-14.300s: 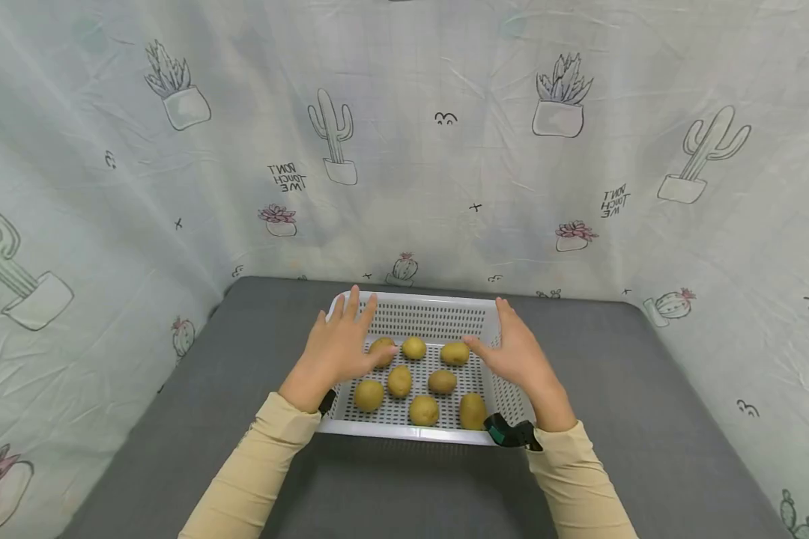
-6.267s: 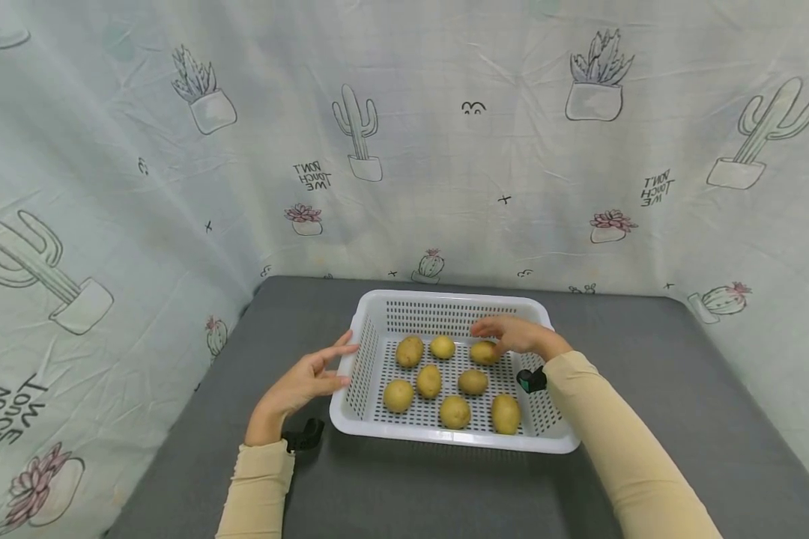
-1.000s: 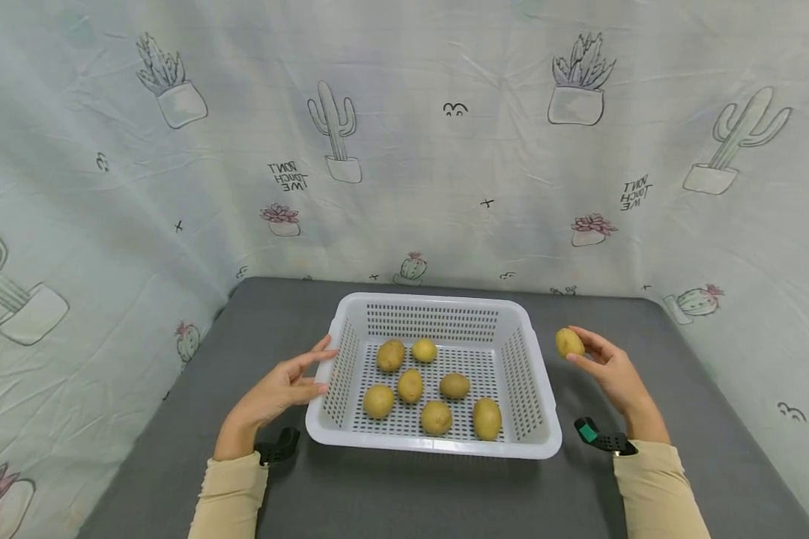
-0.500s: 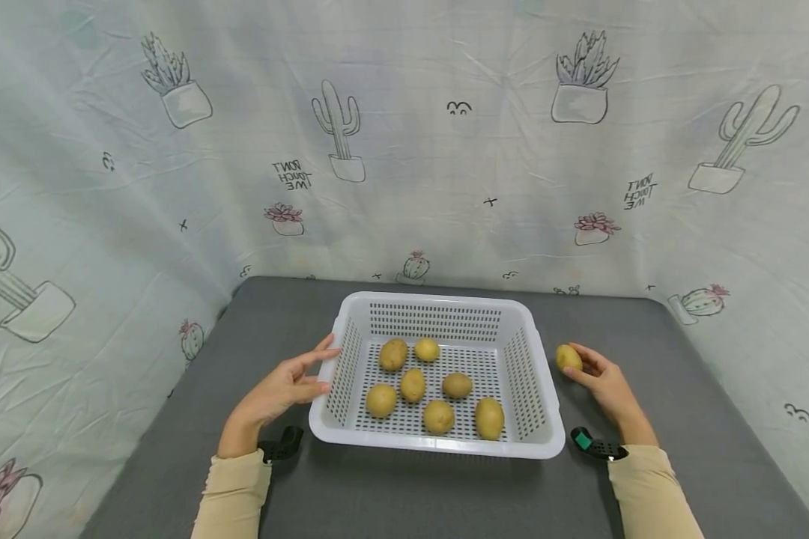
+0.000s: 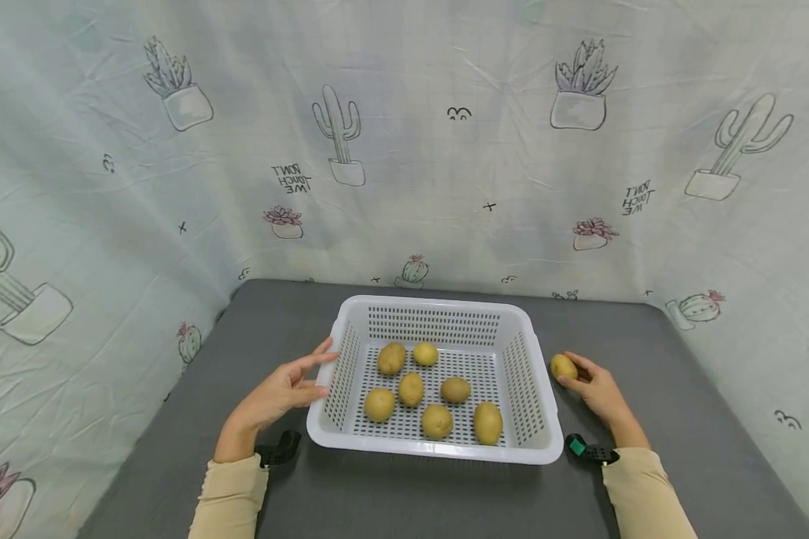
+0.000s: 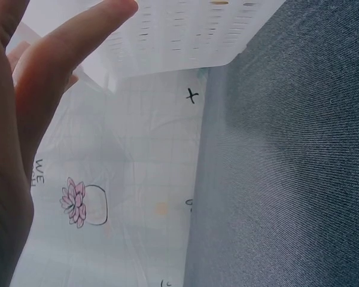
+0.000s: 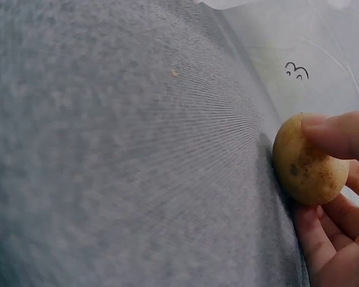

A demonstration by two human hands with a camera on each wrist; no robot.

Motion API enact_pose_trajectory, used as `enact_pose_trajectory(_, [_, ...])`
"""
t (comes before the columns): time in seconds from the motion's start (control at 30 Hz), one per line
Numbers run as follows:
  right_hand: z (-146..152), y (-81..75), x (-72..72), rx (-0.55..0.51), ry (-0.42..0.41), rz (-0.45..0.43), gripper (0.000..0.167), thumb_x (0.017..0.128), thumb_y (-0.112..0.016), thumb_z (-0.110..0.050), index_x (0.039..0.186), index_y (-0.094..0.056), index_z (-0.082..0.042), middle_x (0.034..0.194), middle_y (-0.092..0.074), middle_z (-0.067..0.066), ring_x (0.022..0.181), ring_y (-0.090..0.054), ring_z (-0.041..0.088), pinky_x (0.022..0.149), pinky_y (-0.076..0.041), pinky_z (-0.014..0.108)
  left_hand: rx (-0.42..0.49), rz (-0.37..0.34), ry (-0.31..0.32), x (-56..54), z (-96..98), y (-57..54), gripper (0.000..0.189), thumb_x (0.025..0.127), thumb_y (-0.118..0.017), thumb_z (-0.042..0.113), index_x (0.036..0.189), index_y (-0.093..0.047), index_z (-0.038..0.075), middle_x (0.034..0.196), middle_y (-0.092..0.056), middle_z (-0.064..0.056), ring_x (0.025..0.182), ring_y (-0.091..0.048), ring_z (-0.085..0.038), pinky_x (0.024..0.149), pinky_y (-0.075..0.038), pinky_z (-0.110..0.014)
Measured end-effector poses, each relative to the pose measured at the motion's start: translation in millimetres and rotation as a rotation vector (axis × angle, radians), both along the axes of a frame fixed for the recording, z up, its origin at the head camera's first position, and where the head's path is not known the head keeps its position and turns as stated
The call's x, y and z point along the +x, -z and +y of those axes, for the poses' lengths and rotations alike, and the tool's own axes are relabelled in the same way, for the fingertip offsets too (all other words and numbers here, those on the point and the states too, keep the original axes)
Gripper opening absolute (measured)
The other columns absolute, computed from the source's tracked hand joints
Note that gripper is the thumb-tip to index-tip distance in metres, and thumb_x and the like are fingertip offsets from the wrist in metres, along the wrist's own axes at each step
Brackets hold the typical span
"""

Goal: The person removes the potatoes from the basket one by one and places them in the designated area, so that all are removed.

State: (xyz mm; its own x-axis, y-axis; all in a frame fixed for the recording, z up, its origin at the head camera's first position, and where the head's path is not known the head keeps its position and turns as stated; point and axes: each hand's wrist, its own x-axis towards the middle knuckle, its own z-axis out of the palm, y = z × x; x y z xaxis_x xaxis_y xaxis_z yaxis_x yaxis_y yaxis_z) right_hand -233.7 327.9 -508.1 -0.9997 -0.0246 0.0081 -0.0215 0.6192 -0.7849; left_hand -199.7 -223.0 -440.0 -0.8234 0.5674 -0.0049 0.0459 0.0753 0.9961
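Note:
A yellow-brown potato (image 5: 563, 367) is pinched between the thumb and fingers of my right hand (image 5: 598, 393), just right of the basket. In the right wrist view the potato (image 7: 308, 161) shows dark spots and sits right at the grey cloth, thumb on top. My left hand (image 5: 274, 391) rests its fairly straight fingertips and thumb at the left rim of a white perforated plastic basket (image 5: 330, 419). Inside the basket several potatoes (image 5: 411, 389) lie spread apart. From the left wrist, the basket (image 6: 173, 36) shows its slotted side wall beside an extended finger (image 6: 78, 36).
A grey cloth-covered table (image 5: 404, 498) carries the basket. A pale curtain (image 5: 404, 150) printed with cacti and succulents hangs behind and at both sides. Each wrist wears a black band, the right band (image 5: 589, 451) having a green patch.
Over the last second my right hand has lowered the potato toward the table, nearer the basket. Earlier it took this potato from the basket's back right. The left hand stays at the rim.

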Motion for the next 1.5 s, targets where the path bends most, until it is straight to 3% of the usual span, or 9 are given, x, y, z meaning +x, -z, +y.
enact_pose_trajectory(0.23, [0.5, 3.7, 3.3, 0.053, 0.014, 0.019, 0.067, 0.092, -0.064, -0.027, 0.14, -0.037, 0.011, 0.136, -0.044, 0.034, 0.119, -0.05, 0.045, 0.081, -0.045, 0.019, 0.014, -0.019, 0.008, 0.4, 1.8, 2.6, 0.064, 0.093, -0.058, 0.003, 0.148, -0.025, -0.002, 0.161, 0.007, -0.003, 0.115, -0.055, -0.043, 0.085, -0.053, -0.034])
enact_pose_trajectory(0.57, [4.2, 3.5, 7.4, 0.021, 0.038, 0.015, 0.069, 0.091, -0.065, -0.026, 0.139, -0.036, 0.013, 0.133, -0.046, 0.036, 0.118, -0.05, 0.045, 0.077, -0.04, 0.007, 0.017, -0.007, 0.019, -0.2, 2.8, 2.4, 0.064, 0.093, -0.057, 0.003, 0.148, -0.025, -0.002, 0.161, 0.008, -0.003, 0.116, -0.054, -0.042, 0.085, -0.053, -0.034])
enact_pose_trajectory(0.8, [8.5, 1.5, 10.8, -0.05, 0.05, 0.05, 0.067, 0.092, -0.064, -0.023, 0.138, -0.035, 0.015, 0.133, -0.046, 0.035, 0.101, -0.046, -0.009, 0.079, -0.033, -0.001, 0.014, -0.008, 0.016, 0.2, 2.7, 2.5, 0.065, 0.092, -0.059, 0.003, 0.148, -0.026, -0.003, 0.161, 0.007, -0.003, 0.116, -0.055, -0.041, 0.084, -0.053, -0.032])
enact_pose_trajectory(1.03, [6.1, -13.7, 14.3, -0.04, 0.037, 0.123, 0.065, 0.093, -0.062, -0.018, 0.139, -0.032, 0.015, 0.133, -0.045, 0.036, 0.116, -0.048, 0.033, 0.083, -0.033, 0.0, -0.004, 0.005, -0.002, -0.6, 1.5, 1.9, 0.064, 0.092, -0.059, 0.005, 0.147, -0.027, -0.002, 0.161, 0.006, -0.003, 0.119, -0.051, -0.045, 0.086, -0.051, -0.03])
enact_pose_trajectory(1.13, [4.5, -24.1, 15.1, -0.03, 0.029, 0.149, 0.065, 0.093, -0.062, -0.018, 0.14, -0.031, 0.014, 0.135, -0.044, 0.035, 0.117, -0.047, 0.033, 0.083, -0.033, -0.001, -0.006, 0.011, -0.003, -0.9, 0.6, 1.8, 0.064, 0.092, -0.059, 0.005, 0.147, -0.028, -0.001, 0.161, 0.006, -0.003, 0.119, -0.052, -0.044, 0.086, -0.051, -0.029])
enact_pose_trajectory(1.23, [2.4, -36.0, 17.5, -0.037, 0.008, 0.169, 0.067, 0.093, -0.062, -0.018, 0.142, -0.029, 0.011, 0.137, -0.042, 0.034, 0.116, -0.047, 0.008, 0.084, -0.032, -0.002, -0.006, 0.013, -0.004, -1.1, 0.0, 2.3, 0.064, 0.092, -0.059, 0.004, 0.147, -0.029, -0.001, 0.161, 0.006, -0.003, 0.119, -0.053, -0.041, 0.086, -0.051, -0.029])
enact_pose_trajectory(1.37, [-1.6, -52.2, 19.9, -0.034, -0.024, 0.169, 0.069, 0.093, -0.061, -0.022, 0.146, -0.026, 0.005, 0.142, -0.039, 0.031, 0.127, -0.045, 0.013, 0.086, -0.031, -0.003, -0.004, 0.01, -0.008, -1.0, 0.0, 1.8, 0.064, 0.092, -0.06, 0.004, 0.147, -0.029, 0.0, 0.161, 0.005, -0.002, 0.118, -0.054, -0.038, 0.086, -0.052, -0.03])
enact_pose_trajectory(1.47, [-5.6, -62.5, 19.3, -0.019, -0.045, 0.181, 0.07, 0.093, -0.062, -0.023, 0.147, -0.026, 0.002, 0.143, -0.039, 0.029, 0.13, -0.039, 0.041, 0.087, -0.031, -0.002, -0.002, 0.007, -0.01, -0.7, 0.2, 1.1, 0.064, 0.092, -0.06, 0.004, 0.147, -0.029, 0.0, 0.161, 0.005, -0.002, 0.118, -0.055, -0.04, 0.085, -0.052, -0.031])
enact_pose_trajectory(1.5, [-7.0, -65.5, 18.9, -0.015, -0.051, 0.189, 0.069, 0.093, -0.062, -0.023, 0.147, -0.027, 0.001, 0.143, -0.04, 0.028, 0.13, -0.04, 0.039, 0.087, -0.031, -0.002, -0.002, 0.006, -0.011, -0.5, 0.2, 1.1, 0.064, 0.091, -0.06, 0.004, 0.147, -0.029, 0.0, 0.161, 0.005, -0.002, 0.117, -0.055, -0.04, 0.085, -0.052, -0.031])
